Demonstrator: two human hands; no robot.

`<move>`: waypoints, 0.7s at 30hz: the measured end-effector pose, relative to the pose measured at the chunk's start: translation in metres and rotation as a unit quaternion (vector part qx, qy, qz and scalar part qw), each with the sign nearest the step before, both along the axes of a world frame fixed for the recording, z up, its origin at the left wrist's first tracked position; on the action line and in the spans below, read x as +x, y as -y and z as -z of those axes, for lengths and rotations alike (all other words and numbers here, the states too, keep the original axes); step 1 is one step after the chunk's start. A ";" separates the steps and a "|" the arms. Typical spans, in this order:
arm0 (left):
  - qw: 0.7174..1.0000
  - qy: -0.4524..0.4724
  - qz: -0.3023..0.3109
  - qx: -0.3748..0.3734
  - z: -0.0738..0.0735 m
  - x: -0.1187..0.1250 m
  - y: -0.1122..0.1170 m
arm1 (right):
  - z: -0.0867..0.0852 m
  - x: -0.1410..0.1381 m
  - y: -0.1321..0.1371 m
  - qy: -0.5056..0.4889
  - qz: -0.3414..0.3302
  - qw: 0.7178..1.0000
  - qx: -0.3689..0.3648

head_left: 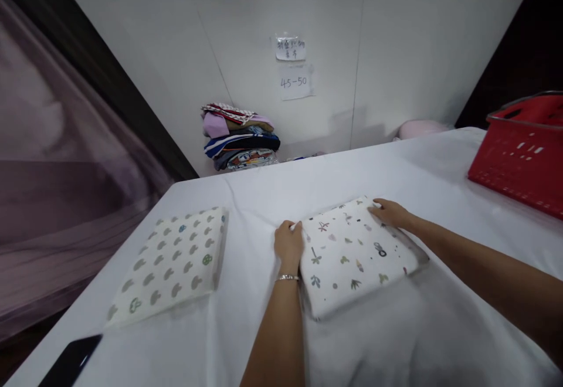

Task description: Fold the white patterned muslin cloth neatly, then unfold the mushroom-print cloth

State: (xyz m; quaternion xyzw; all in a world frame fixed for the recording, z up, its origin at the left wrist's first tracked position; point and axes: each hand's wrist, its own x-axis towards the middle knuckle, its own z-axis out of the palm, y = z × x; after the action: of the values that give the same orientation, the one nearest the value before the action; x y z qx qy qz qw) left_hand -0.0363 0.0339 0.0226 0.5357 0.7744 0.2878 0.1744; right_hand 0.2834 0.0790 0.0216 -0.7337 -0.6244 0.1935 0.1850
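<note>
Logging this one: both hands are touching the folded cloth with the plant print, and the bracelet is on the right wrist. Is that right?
Not quite: the head view shows the bracelet on the wrist of the left hand. That hand and the right hand do both touch the plant-print cloth.

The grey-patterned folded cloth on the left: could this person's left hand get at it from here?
Probably yes: only white tablecloth shows between the left hand and the grey-patterned cloth, though that hand is at the plant-print cloth's edge.
</note>
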 end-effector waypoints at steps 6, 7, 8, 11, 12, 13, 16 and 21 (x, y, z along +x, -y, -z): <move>1.000 -0.005 0.006 -0.004 -0.004 0.000 -0.001 | 0.004 0.028 0.093 -0.068 0.013 0.993 -0.097; 1.000 -0.002 0.010 -0.005 -0.005 0.000 -0.001 | 0.005 0.030 0.105 -0.077 0.021 0.992 -0.099; 1.000 0.000 0.014 -0.007 -0.006 0.000 -0.001 | 0.006 0.031 0.114 -0.088 0.026 0.991 -0.098; 1.000 0.002 0.020 -0.017 -0.010 -0.001 -0.001 | 0.008 0.030 0.124 -0.124 0.036 0.989 -0.079; 1.000 0.001 0.022 -0.021 -0.011 -0.002 -0.001 | 0.009 0.029 0.122 -0.134 0.038 0.988 -0.071; 0.999 -0.002 0.026 -0.024 -0.013 -0.002 0.000 | 0.008 0.029 0.117 -0.139 0.038 0.988 -0.062; 0.998 -0.025 0.038 -0.033 -0.019 -0.003 0.007 | 0.001 0.033 0.091 -0.109 0.027 0.993 -0.026; 0.989 -0.026 0.091 -0.112 -0.022 0.022 0.053 | -0.033 0.035 0.012 -0.010 0.003 0.998 0.060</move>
State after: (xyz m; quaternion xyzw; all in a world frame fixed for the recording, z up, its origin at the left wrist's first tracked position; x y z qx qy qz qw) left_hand -0.0138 -0.0196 0.0445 0.5882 0.7544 0.1682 0.2381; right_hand 0.3188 0.0672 0.0548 -0.7209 -0.6312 0.1626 0.2355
